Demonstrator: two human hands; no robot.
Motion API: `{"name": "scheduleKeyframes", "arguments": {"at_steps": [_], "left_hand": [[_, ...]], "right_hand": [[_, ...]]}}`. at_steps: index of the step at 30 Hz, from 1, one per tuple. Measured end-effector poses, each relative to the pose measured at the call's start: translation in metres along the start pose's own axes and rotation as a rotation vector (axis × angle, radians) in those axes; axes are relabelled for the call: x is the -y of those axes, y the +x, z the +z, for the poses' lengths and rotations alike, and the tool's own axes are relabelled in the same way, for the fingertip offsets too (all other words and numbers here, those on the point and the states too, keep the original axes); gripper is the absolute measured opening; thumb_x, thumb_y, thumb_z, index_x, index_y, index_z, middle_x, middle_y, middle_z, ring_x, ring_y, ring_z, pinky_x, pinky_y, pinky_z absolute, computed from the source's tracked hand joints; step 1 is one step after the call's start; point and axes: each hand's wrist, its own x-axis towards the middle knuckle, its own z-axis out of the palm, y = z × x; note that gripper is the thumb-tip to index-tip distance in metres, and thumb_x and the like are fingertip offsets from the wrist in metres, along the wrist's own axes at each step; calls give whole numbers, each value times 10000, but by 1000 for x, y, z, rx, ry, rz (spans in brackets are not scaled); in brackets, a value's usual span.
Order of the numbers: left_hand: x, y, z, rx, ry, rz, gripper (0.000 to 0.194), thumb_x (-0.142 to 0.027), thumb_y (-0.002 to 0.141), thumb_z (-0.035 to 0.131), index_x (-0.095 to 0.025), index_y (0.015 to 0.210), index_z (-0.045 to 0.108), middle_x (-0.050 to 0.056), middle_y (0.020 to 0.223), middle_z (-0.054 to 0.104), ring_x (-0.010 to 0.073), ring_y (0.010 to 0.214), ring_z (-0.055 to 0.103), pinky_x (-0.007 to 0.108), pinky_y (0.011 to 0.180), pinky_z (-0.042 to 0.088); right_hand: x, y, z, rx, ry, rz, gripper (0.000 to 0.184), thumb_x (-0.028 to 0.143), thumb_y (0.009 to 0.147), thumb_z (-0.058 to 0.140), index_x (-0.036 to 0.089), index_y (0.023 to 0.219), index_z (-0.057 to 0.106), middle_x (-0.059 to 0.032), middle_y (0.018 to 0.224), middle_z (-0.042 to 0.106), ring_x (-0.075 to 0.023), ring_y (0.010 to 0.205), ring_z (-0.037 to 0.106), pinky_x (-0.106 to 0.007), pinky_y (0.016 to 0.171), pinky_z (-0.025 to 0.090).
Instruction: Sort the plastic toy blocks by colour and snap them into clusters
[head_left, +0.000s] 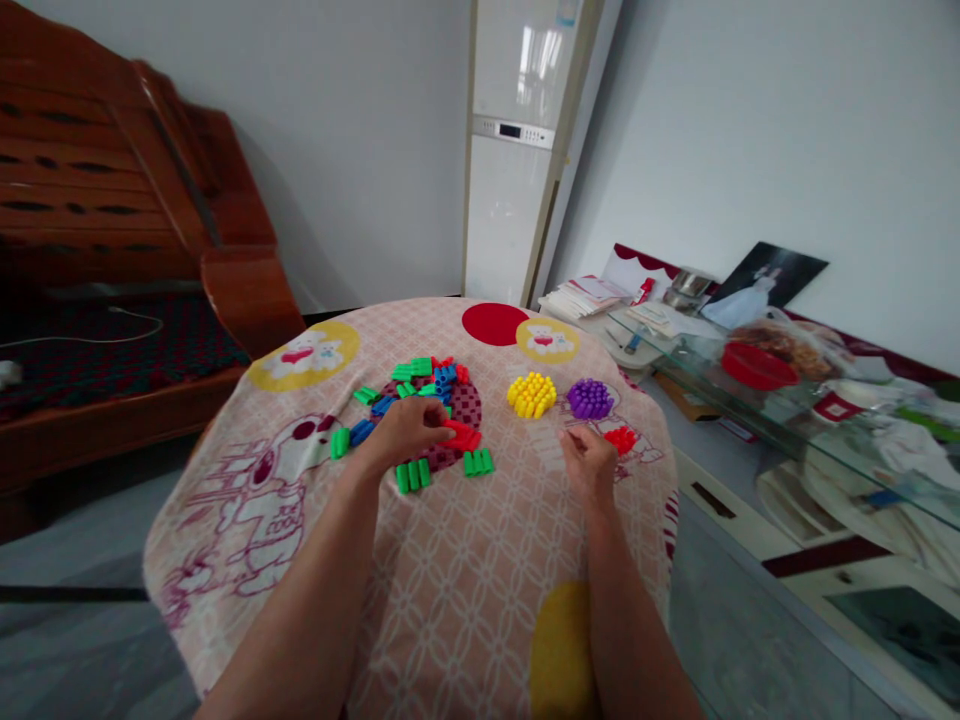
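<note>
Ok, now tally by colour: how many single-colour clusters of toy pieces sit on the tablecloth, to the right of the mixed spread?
Yellow cluster: 1
Purple cluster: 1
Red cluster: 1
Total: 3

The left hand (416,430) partly covers the red pieces (466,436); anything in the right hand (586,458) is too small to tell. The wooden bench (97,160) is cut off left.

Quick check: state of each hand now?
Left hand: curled at red pieces; grip can't be told.
Right hand: curled beside red cluster; hold can't be told.
</note>
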Motion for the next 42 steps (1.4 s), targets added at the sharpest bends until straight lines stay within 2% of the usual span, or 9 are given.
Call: {"name": "scheduleKeyframes", "arguments": {"at_steps": [5,9,13,19,31,34,37,39,42], "left_hand": [[-25,4,38,-59,-235,93,237,-374,699,665,-162,801,637,23,733,685,156,650,620,239,573,456],[-44,5,71,-76,-331,106,243,-375,695,686,-164,791,613,30,725,684,161,657,635,242,576,479],[-48,7,85,-119,-341,118,268,-399,682,712,-170,757,595,17,708,665,151,648,619,242,581,484],[-44,7,89,-88,-370,127,222,-351,689,695,-167,760,595,15,713,659,146,651,609,236,575,469],[-54,1,90,20,-416,120,242,-379,778,625,-161,861,692,32,764,717,158,661,646,236,581,474],[-50,2,90,12,-410,130,285,-368,783,618,-166,967,701,45,830,737,174,716,673,247,621,505],[-44,4,92,-16,-388,129,294,-369,785,609,-161,973,697,59,848,741,190,753,688,257,640,527],[-40,5,93,-27,-358,128,280,-362,791,597,-162,959,698,59,835,741,194,762,691,259,641,534],[-37,6,93,-43,-334,123,269,-340,798,581,-161,962,696,56,818,739,193,757,695,263,638,542]], "right_hand": [[18,-9,17,310,268,60,307,469,827,582,185,749,667,10,577,587,-141,556,546,-230,514,410],[25,-12,21,446,395,121,284,448,824,594,182,757,666,18,574,575,-120,496,524,-217,463,403],[27,-11,18,409,440,208,243,412,802,610,179,780,674,16,581,583,-114,474,520,-213,436,409],[29,-9,16,344,516,303,264,402,760,643,176,892,677,14,625,623,-119,489,558,-211,428,422],[26,-7,12,313,546,307,277,450,719,701,181,771,663,-21,626,679,-151,482,595,-229,409,418],[19,-2,5,115,463,271,291,460,716,680,172,756,666,-22,621,671,-152,497,592,-242,449,438],[2,3,-16,-331,206,245,308,468,744,623,165,770,670,-32,639,669,-165,566,602,-264,544,469],[-12,5,-34,-551,-40,238,294,453,752,594,168,742,664,-49,660,674,-176,616,604,-279,611,471],[-29,3,-57,-594,-376,333,255,407,749,576,173,691,659,-74,671,676,-192,640,591,-293,636,437]]}}
